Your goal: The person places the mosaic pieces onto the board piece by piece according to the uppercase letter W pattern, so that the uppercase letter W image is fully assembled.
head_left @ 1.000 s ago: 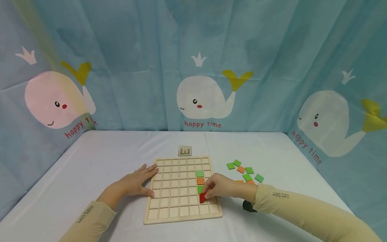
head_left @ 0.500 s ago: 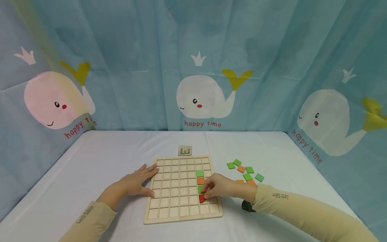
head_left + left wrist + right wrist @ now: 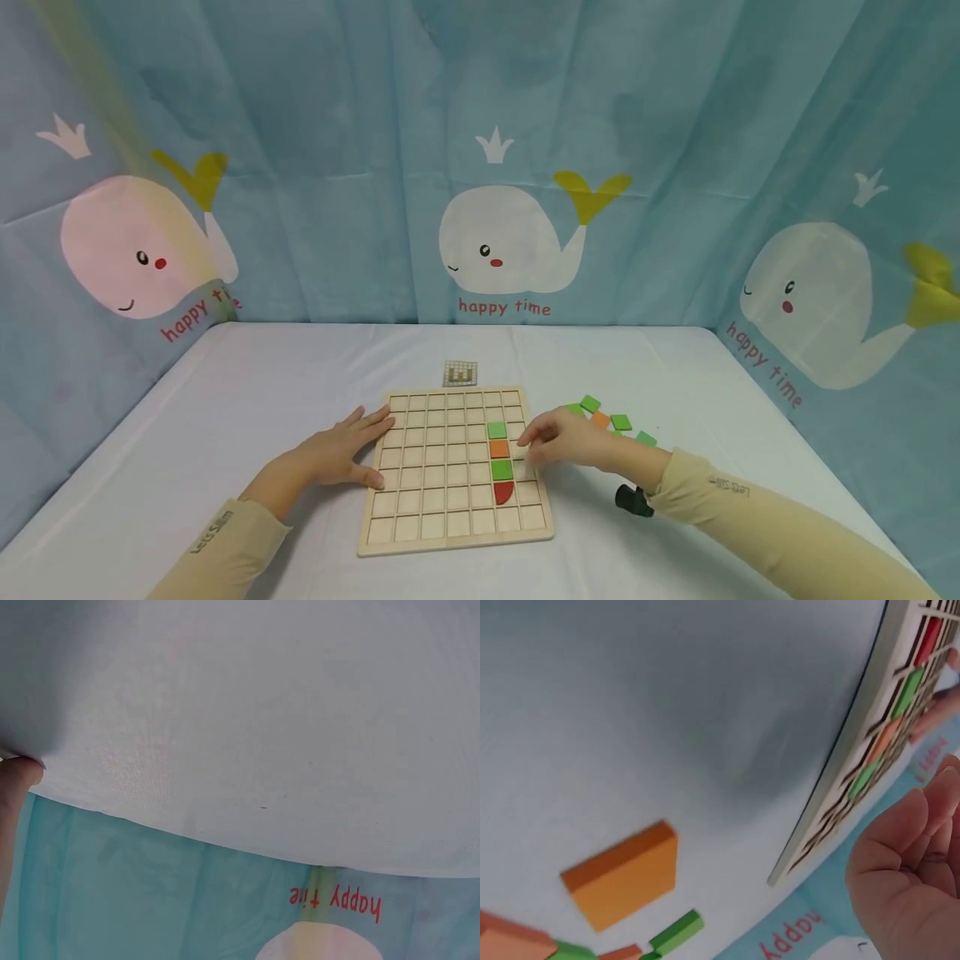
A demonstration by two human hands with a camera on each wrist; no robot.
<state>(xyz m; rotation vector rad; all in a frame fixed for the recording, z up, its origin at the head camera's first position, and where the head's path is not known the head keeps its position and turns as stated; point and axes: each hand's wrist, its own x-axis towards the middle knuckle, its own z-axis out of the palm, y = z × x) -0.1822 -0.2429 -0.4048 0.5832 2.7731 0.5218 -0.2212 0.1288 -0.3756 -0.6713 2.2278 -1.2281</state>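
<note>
Currently the left hand [image 3: 335, 454] rests, grip wide, on the left edge of the board [image 3: 431, 477]; the right hand [image 3: 564, 439], grip bare and slightly parted, hovers at the board's right edge; a red piece [image 3: 504, 492] and green tile [image 3: 502, 470] lie right of the board's middle

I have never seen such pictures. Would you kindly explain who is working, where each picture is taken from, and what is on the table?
There is no machine here: a person works bare-handed. The wide picture comes from a camera on the head, the other two from cameras on the wrists. On the table lies a board with square cells. One column holds a light green tile, an orange tile, a green tile and a red piece. A small card lies behind the board, and loose tiles lie right of it. The left hand touches the board's left edge. The right hand, near its right side, seems to hold nothing.
</note>
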